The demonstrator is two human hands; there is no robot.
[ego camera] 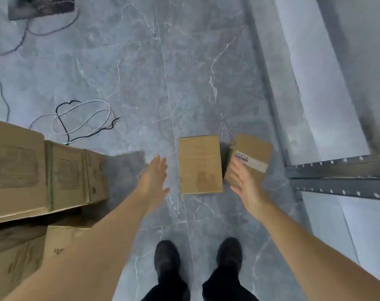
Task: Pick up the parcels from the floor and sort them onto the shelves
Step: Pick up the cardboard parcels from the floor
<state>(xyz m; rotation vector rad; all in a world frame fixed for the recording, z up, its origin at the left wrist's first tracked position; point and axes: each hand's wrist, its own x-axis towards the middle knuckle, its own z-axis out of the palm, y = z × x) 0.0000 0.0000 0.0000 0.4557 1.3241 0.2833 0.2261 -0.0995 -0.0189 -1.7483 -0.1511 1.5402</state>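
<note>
Your fingers are spread wide and flat on both sides, and neither set has hold of anything. Your left hand [155,178] hangs palm-inward just left of the plain parcel [199,165], with a strip of bare floor [141,72] showing between them. Your right hand [246,185] overlaps the near corner of the labelled parcel [253,155] in the picture; whether the fingertips actually touch its cardboard cannot be told from this angle.

Both parcels lie a little below the middle of the frame, just ahead of your shoes [197,259], the labelled one to the right of the plain one and tilted, perhaps leaning on it.

They look like small, flat cardboard boxes: stiff at the edges, probably light, with a dry matt skin that should not slip. The broad faces may dent under a hard pinch, so take the plain one by its two long sides, a palm on each, or slide fingers under a short edge and lift.

At the right edge of the frame stands the grey metal shelf frame [336,177]. Larger cartons [43,172] fill the left, and loose cables [82,120] lie on the tiles above them, clear of your reach.
</note>
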